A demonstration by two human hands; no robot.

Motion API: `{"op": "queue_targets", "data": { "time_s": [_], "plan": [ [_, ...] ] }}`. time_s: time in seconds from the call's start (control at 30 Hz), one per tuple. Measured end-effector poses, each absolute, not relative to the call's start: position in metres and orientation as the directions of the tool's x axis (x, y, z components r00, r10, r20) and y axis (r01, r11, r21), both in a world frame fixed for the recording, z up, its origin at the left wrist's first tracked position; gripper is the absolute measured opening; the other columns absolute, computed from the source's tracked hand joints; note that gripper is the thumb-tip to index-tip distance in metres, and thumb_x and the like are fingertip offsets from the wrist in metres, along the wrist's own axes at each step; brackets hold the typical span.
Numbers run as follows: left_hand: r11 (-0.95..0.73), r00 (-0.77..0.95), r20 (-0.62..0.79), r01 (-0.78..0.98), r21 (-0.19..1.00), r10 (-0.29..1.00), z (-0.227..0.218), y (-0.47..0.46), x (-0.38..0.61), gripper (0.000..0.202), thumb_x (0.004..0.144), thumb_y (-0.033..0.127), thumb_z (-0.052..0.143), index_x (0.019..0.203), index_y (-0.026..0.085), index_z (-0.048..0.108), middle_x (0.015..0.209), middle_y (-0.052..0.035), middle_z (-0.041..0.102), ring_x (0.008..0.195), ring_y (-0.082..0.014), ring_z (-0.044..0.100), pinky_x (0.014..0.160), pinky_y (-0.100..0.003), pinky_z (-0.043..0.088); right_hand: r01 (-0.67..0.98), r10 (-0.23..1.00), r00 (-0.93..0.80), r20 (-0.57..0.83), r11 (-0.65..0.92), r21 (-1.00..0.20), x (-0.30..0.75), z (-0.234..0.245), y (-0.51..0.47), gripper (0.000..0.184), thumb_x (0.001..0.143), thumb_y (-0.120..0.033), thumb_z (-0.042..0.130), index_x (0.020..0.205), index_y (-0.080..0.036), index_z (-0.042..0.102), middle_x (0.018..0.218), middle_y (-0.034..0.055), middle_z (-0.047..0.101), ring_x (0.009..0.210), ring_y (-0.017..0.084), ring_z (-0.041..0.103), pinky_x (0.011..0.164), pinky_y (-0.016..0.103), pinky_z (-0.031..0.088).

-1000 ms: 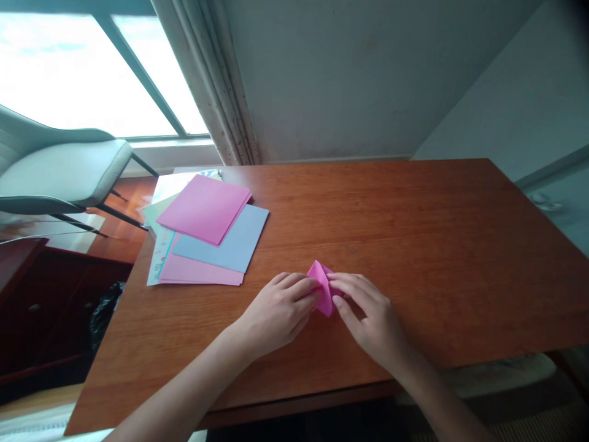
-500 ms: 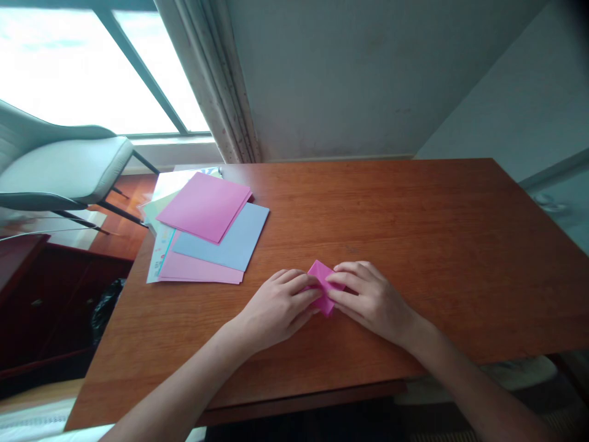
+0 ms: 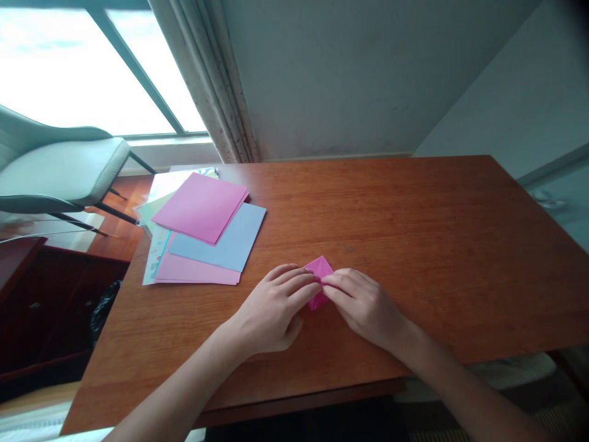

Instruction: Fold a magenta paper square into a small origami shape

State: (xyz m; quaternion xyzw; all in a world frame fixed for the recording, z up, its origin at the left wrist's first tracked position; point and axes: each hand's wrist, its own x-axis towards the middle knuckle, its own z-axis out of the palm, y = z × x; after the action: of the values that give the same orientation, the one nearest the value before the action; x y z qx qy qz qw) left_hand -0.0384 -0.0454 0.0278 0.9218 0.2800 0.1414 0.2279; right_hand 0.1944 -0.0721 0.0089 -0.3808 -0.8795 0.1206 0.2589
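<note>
A small folded piece of bright pink origami paper (image 3: 321, 266) lies on the wooden table in front of me, one corner pointing away. My left hand (image 3: 281, 302) presses its fingertips onto the paper's left side and middle, with the thumb tucked below and off to the side. From the right, my right hand (image 3: 363, 302) has its fingers closed on the paper's right part, fingertips almost touching those of the left. Much of the paper is hidden under the fingers, so its exact folds do not show.
At the table's (image 3: 414, 245) left end lies a stack of paper: bright pink sheets (image 3: 202, 205) on top, blue sheets (image 3: 230, 239) and pale pink sheets (image 3: 193, 270) below. A white chair (image 3: 69, 166) stands beyond the left edge, near the window and curtain (image 3: 202, 80).
Both hands' fingers have come closer together over the paper. My left thumb has drawn back from the paper's edge, and less of the paper shows. The view has shifted slightly.
</note>
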Motion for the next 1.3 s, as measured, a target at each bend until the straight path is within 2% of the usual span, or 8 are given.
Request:
{"op": "queue_targets", "data": {
  "time_s": [0.07, 0.13, 0.2, 0.3, 0.53, 0.8, 1.1, 1.3],
  "plan": [
    [-0.716, 0.792, 0.128, 0.454, 0.530, 0.597, 0.0285, -0.0454, -0.0382, 0.052, 0.079, 0.012, 0.056, 0.131, 0.018, 0.052, 0.135, -0.0083, 0.061, 0.125, -0.0245, 0.055, 0.117, -0.045, 0.033, 0.594, 0.735, -0.563, 0.378, 0.678, -0.433, 0.1931, 0.0074, -0.0710, 0.028, 0.097, -0.009, 0.047, 0.116, -0.018, 0.066, 0.112, 0.0106, 0.070, 0.107, 0.024, 0.063, 0.093, 0.040, 0.055],
    [-0.698, 0.768, 0.135, 0.474, 0.537, 0.626, 0.0266, -0.0456, -0.0373, 0.039, 0.086, 0.020, 0.056, 0.125, 0.019, 0.055, 0.132, -0.0081, 0.064, 0.122, -0.0241, 0.057, 0.115, -0.045, 0.035, 0.609, 0.753, -0.541, 0.375, 0.658, -0.443, 0.1928, 0.0059, -0.0694, 0.028, 0.098, -0.010, 0.047, 0.117, -0.018, 0.065, 0.112, 0.0104, 0.070, 0.107, 0.024, 0.062, 0.094, 0.041, 0.055],
    [-0.689, 0.749, 0.148, 0.489, 0.534, 0.646, 0.0234, -0.0460, -0.0360, 0.030, 0.092, 0.028, 0.055, 0.121, 0.019, 0.057, 0.129, -0.0076, 0.065, 0.121, -0.0243, 0.059, 0.114, -0.046, 0.037, 0.632, 0.769, -0.527, 0.362, 0.639, -0.438, 0.1929, 0.0046, -0.0683, 0.025, 0.097, -0.010, 0.049, 0.114, -0.018, 0.066, 0.110, 0.0101, 0.070, 0.105, 0.024, 0.062, 0.093, 0.041, 0.055],
    [-0.689, 0.737, 0.165, 0.494, 0.530, 0.655, 0.0196, -0.0463, -0.0343, 0.030, 0.094, 0.036, 0.057, 0.119, 0.019, 0.058, 0.126, -0.0070, 0.067, 0.120, -0.0245, 0.059, 0.112, -0.045, 0.038, 0.634, 0.765, -0.532, 0.363, 0.645, -0.427, 0.1930, 0.0033, -0.0687, 0.018, 0.096, -0.012, 0.053, 0.105, -0.017, 0.068, 0.106, 0.0088, 0.070, 0.100, 0.023, 0.062, 0.089, 0.039, 0.055],
    [-0.700, 0.750, 0.163, 0.485, 0.523, 0.641, 0.0206, -0.0461, -0.0337, 0.020, 0.096, 0.025, 0.052, 0.113, 0.020, 0.061, 0.123, -0.0057, 0.067, 0.117, -0.0217, 0.059, 0.106, -0.042, 0.043, 0.624, 0.755, -0.542, 0.369, 0.656, -0.426, 0.1942, 0.0034, -0.0681, 0.012, 0.095, -0.014, 0.058, 0.100, -0.019, 0.067, 0.103, 0.0070, 0.070, 0.096, 0.022, 0.062, 0.086, 0.038, 0.053],
    [-0.688, 0.758, 0.164, 0.449, 0.570, 0.631, 0.0213, -0.0454, -0.0364, 0.027, 0.088, 0.012, 0.051, 0.112, 0.019, 0.061, 0.125, -0.0058, 0.066, 0.120, -0.0224, 0.057, 0.108, -0.040, 0.042, 0.626, 0.767, -0.539, 0.349, 0.642, -0.444, 0.2002, 0.0024, -0.0645, 0.013, 0.095, -0.013, 0.056, 0.103, -0.018, 0.066, 0.103, 0.0065, 0.070, 0.096, 0.022, 0.061, 0.087, 0.038, 0.053],
    [-0.687, 0.750, 0.172, 0.456, 0.566, 0.639, 0.0228, -0.0455, -0.0340, 0.019, 0.095, 0.021, 0.050, 0.109, 0.019, 0.062, 0.120, -0.0060, 0.068, 0.116, -0.0218, 0.060, 0.104, -0.040, 0.044, 0.624, 0.767, -0.527, 0.365, 0.641, -0.447, 0.1985, 0.0022, -0.0644, 0.012, 0.094, -0.015, 0.059, 0.103, -0.019, 0.067, 0.101, 0.0065, 0.071, 0.095, 0.022, 0.062, 0.086, 0.038, 0.053],
    [-0.697, 0.736, 0.194, 0.472, 0.539, 0.649, 0.0211, -0.0465, -0.0332, 0.019, 0.097, 0.025, 0.052, 0.111, 0.020, 0.063, 0.123, -0.0064, 0.068, 0.120, -0.0230, 0.059, 0.104, -0.041, 0.045, 0.638, 0.769, -0.495, 0.404, 0.637, -0.432, 0.2002, -0.0014, -0.0636, 0.020, 0.093, -0.010, 0.058, 0.107, -0.019, 0.068, 0.106, 0.0084, 0.070, 0.101, 0.023, 0.061, 0.088, 0.040, 0.053]
  ]
}}
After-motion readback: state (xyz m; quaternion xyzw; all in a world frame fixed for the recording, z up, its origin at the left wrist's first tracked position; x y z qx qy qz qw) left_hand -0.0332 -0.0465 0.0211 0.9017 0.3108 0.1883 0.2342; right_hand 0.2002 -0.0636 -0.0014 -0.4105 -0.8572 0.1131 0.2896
